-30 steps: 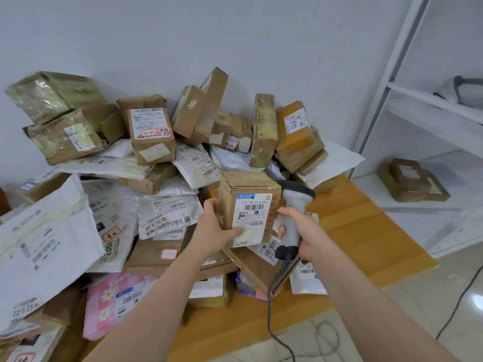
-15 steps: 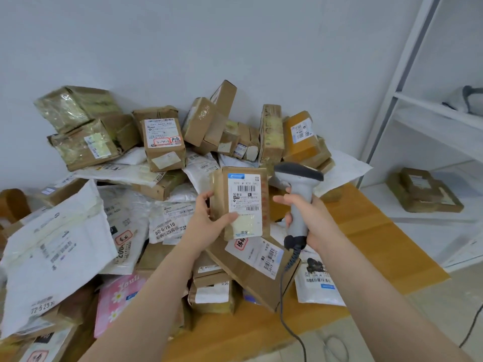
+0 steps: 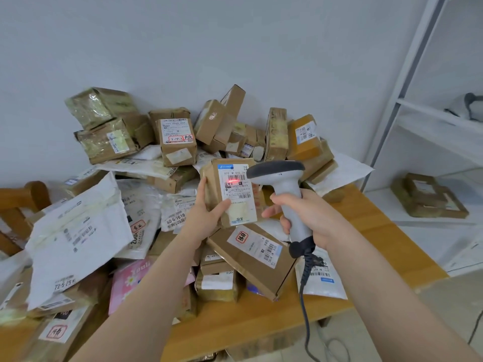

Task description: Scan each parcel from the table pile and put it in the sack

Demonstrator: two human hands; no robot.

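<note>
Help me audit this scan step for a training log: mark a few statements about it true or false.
1. The left hand holds a brown parcel, label toward the camera. True.
2. The scanner is in the left hand. False: the right hand grips its handle.
3. A red scan line falls on the parcel's label. True.
4. The scanner is cordless. False: a dark cable hangs from its handle.

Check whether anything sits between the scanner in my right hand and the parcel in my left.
Nothing visible does. Red light from the scanner lands on the label of the parcel; the thumb of the left hand lies below it. The right hand grips the scanner.
</note>
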